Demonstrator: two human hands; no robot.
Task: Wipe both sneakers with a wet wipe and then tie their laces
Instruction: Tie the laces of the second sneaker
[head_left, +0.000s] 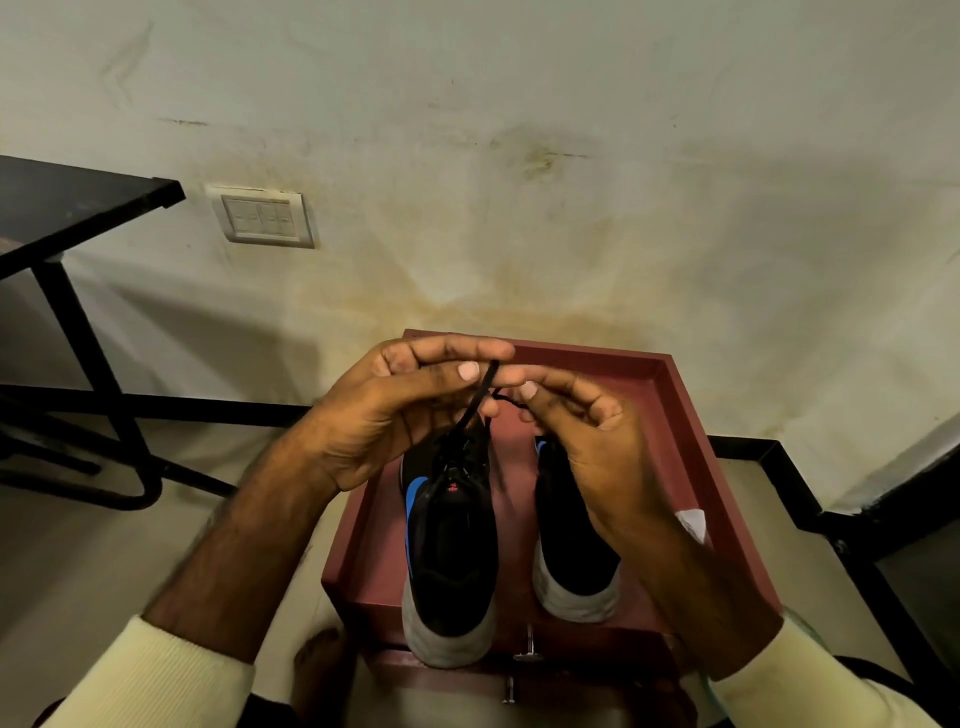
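Observation:
Two black sneakers with grey soles stand heel-toward-me on a red-brown tray-topped cabinet (675, 415). The left sneaker (449, 540) has a blue side stripe; the right sneaker (571, 551) is partly hidden under my right wrist. My left hand (395, 410) pinches a black lace (475, 400) of the left sneaker between thumb and forefinger, pulled up taut. My right hand (587, 441) meets it fingertip to fingertip and pinches the lace's other strand. A white wipe (693, 522) lies by the tray's right rim.
A dark metal-framed table (67, 218) stands at the left, its legs reaching across the floor. A switch plate (265, 218) is on the stained wall behind. A black-edged step (831, 499) runs along the right. The cabinet has drawer handles (527, 649) at its front.

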